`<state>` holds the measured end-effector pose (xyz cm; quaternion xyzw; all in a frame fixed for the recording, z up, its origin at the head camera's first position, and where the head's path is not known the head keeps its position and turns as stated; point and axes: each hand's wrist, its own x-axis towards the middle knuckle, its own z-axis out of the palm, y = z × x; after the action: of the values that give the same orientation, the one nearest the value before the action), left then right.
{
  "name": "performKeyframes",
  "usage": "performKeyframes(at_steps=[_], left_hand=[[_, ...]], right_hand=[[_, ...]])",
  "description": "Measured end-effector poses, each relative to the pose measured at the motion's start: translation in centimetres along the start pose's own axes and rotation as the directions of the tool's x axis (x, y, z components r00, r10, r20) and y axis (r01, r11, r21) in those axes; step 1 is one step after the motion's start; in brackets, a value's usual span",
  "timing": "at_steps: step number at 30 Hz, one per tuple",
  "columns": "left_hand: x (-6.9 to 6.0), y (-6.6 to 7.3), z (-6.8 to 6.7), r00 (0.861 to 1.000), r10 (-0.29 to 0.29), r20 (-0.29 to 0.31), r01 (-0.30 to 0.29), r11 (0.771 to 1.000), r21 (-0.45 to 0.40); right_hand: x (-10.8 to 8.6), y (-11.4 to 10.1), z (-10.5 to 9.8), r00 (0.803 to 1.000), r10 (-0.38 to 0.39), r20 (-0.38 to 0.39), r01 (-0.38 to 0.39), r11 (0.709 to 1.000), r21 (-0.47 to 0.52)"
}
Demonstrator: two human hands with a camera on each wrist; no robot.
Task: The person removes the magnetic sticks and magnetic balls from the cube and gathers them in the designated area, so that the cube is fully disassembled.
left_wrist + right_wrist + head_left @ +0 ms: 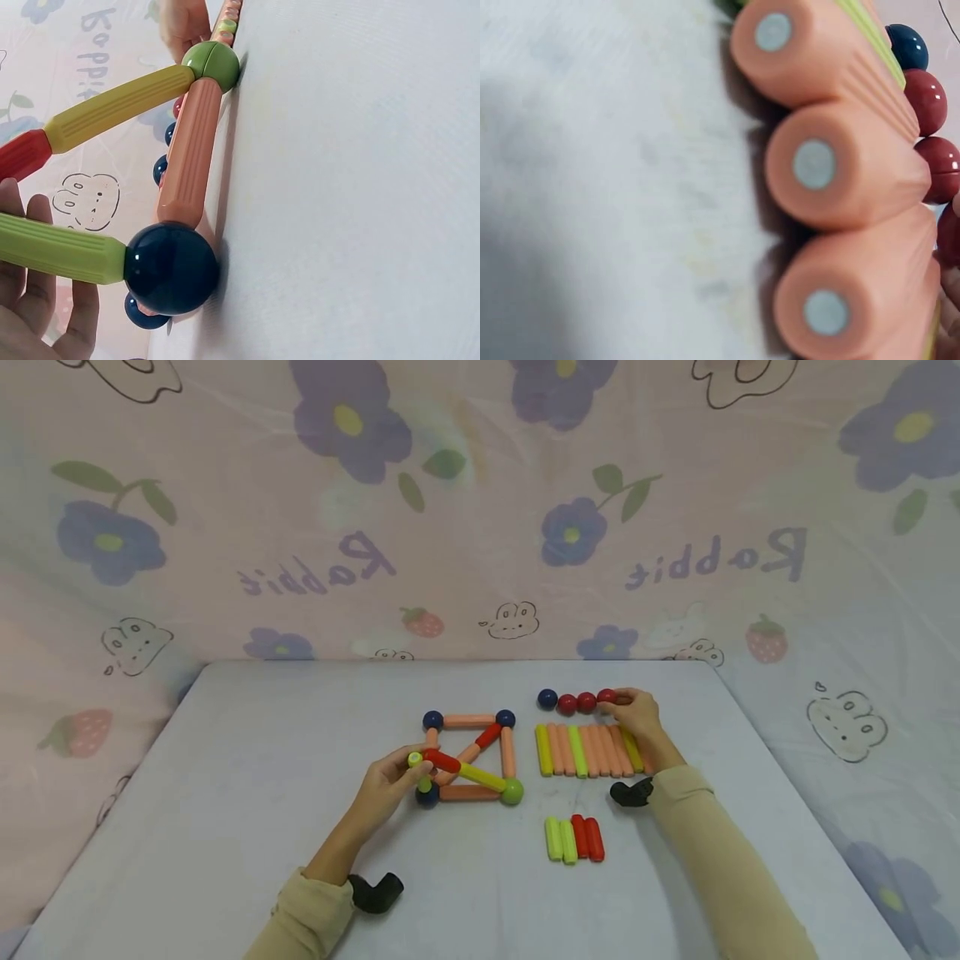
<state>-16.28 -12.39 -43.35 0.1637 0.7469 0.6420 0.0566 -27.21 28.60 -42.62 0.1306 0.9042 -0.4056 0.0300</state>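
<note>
Left hand pinches green stick on stick frame, mid-table; right hand pinches end red ball, near back edge. Widest room: leftward. Backdrop: mirrored "Rabbit", twice.

The word "Rabbit" appeared twice, mirror-reversed, on the flowered cloth behind the counter.

A khaki-beige cloth sleeve with a creased, bunched cuff covers the left forearm, and a matching khaki-beige cloth sleeve the right. Beside each cuff juts a black, rounded, elbow-shaped fitting, the left fitting and right fitting (rather like short bent pipes). Left hand and right hand are bare.
</note>
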Motion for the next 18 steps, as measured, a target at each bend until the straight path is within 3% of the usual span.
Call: performKeyframes(at_steps=[7, 11, 18], left_hand=[[0.2, 0.1, 0.3, 0.999, -0.031, 0.016, 0.031, 0.999, -0.029], [0.4, 0.2, 0.2, 0.999, -0.049, 0.004, 0.049, 0.999, -0.014], [0.2, 0.2, 0.0, 0.999, -0.036, 0.005, 0.036, 0.999, -0.025]], right_hand=[[0.5, 0.8, -0.1, 0.998, 0.066, 0.005, -0.066, 0.997, -0.043], [1.3, 1.6, -0.1, 1.0, 0.019, -0.002, -0.019, 0.998, -0.057], [0.3, 0.1, 0.5, 1.0, -0.002, 0.002, 0.002, 0.996, -0.085]])
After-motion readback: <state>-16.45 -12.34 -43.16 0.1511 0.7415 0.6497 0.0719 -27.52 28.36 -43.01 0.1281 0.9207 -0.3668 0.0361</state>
